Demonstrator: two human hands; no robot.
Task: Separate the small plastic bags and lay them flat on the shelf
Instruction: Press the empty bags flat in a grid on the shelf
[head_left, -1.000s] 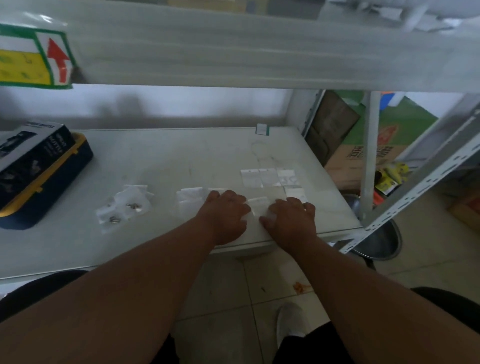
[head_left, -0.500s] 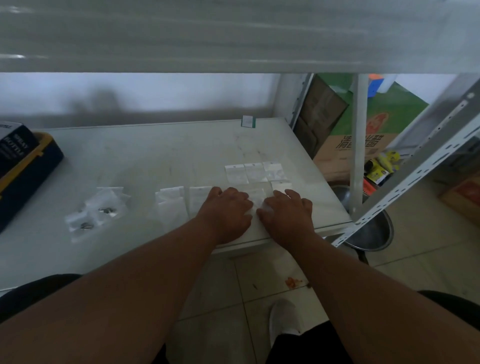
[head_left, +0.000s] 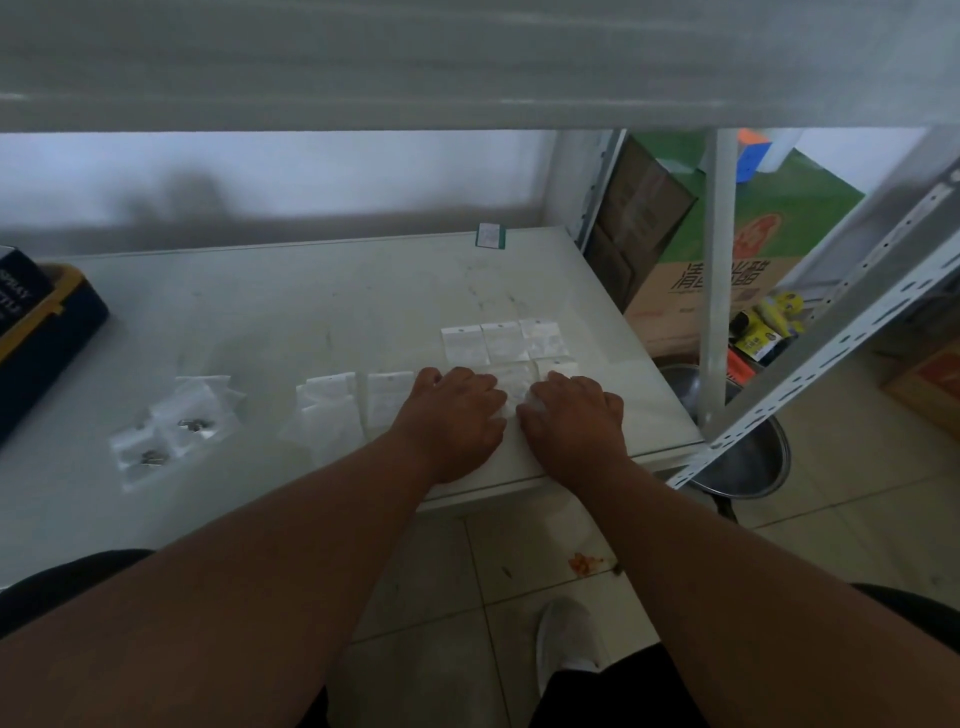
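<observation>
On the white shelf (head_left: 322, 301), three small plastic bags (head_left: 501, 340) lie flat in a row, with one more bag (head_left: 558, 366) just in front of them. Both my hands work on one small plastic bag (head_left: 511, 387) that lies between them near the shelf's front edge. My left hand (head_left: 457, 415) holds its left side with curled fingers. My right hand (head_left: 574, 415) pinches its right side, and a bit of plastic shows at the thumb. Loose unsorted bags (head_left: 332, 410) lie to the left of my left hand.
Further left sits a crumpled pile of bags with small metal parts (head_left: 176, 428). A dark blue and yellow case (head_left: 41, 332) stands at the far left. A small green-edged tag (head_left: 491, 236) lies at the back. An upper shelf (head_left: 467, 62) overhangs. A metal bowl (head_left: 748, 457) and cardboard boxes (head_left: 727, 275) stand on the floor to the right.
Both hands stay on the same bag with only small finger movement. The view has swung right, so the case and the bag pile sit further left in the frame.
</observation>
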